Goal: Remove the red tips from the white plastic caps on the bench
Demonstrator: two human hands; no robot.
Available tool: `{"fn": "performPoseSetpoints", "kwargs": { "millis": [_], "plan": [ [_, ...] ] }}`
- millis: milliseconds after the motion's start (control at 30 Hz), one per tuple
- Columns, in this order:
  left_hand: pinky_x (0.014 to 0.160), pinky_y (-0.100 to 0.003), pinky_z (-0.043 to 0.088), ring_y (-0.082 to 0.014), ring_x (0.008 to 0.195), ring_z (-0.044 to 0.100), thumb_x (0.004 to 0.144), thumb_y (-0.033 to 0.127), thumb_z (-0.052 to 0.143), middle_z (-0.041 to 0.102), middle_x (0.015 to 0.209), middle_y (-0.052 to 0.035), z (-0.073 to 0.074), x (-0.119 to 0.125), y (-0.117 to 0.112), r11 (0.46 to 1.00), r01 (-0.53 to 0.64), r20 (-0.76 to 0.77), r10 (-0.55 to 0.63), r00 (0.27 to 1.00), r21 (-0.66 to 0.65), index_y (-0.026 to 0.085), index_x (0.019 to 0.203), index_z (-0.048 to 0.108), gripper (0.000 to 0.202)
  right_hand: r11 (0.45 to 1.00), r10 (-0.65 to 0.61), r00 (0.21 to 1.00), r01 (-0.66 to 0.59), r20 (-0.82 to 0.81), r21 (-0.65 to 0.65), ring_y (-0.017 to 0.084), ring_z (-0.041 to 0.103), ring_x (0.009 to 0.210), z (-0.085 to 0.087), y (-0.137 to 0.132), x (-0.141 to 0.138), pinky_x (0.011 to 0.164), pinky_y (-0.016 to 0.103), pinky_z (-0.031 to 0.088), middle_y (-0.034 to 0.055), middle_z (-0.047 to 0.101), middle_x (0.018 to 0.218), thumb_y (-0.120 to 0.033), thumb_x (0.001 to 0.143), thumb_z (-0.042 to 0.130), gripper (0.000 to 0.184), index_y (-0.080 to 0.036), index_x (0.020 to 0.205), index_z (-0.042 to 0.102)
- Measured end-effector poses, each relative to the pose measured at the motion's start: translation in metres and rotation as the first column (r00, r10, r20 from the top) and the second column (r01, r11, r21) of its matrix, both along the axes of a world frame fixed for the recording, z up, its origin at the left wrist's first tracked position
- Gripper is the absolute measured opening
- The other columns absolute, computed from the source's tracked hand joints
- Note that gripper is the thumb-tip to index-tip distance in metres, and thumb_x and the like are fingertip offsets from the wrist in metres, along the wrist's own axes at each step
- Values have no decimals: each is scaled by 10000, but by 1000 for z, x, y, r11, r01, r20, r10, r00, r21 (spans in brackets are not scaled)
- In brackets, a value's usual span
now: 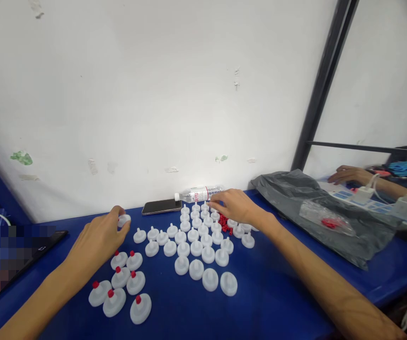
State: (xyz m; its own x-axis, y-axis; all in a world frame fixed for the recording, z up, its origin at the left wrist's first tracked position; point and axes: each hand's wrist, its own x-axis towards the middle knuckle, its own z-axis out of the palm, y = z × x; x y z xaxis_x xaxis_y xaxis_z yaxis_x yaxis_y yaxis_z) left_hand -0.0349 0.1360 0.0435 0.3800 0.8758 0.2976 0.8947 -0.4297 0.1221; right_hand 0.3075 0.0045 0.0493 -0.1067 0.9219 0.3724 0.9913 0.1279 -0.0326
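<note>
My left hand (pixel 100 236) is closed on a white plastic cap (pixel 124 220), pinched between thumb and fingers at the left of the table. Its spout is mostly hidden by my fingers. Just below this hand stand several round white caps with red tips, such as one red-tipped cap (pixel 140 309). Over at the back, my right hand (pixel 233 206) reaches across, fingers bent and slightly apart beside a white cap (pixel 205 207) without a red tip. Under that hand lies a pile of small red tips (pixel 224 224), partly covered. Many plain white caps (pixel 196 248) spread across the middle.
A phone (pixel 161 207) and a clear plastic bottle (pixel 196 194) lie along the wall. On the right is a grey plastic bag (pixel 295 208) with a clear packet of red pieces (pixel 327 221). Another person's hand (pixel 350 175) rests beyond it. A dark flat device (pixel 37 255) lies left.
</note>
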Motion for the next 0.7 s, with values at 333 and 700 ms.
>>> {"fn": "performPoseSetpoints", "kwargs": {
  "millis": [333,700],
  "plan": [
    [649,-325,545,-196,756,646,1068,418,402,621,1109,-91,-13,24,-40,720,520,-105,-537,837,460,208,1383,543,405,968,226,974,-223,-13,115,144,549,587,-5,-16,-61,575,304,222,-9,709,724,-461,1118,400,352,-214,1020,632],
    [607,-288,510,-187,767,647,1030,321,542,668,1030,-71,-14,40,-69,504,665,-159,-719,677,551,210,1173,618,197,934,334,939,-342,84,104,123,466,525,-23,-14,-84,504,302,145,-49,685,775,-308,1097,443,176,-227,1062,596]
  ]
}}
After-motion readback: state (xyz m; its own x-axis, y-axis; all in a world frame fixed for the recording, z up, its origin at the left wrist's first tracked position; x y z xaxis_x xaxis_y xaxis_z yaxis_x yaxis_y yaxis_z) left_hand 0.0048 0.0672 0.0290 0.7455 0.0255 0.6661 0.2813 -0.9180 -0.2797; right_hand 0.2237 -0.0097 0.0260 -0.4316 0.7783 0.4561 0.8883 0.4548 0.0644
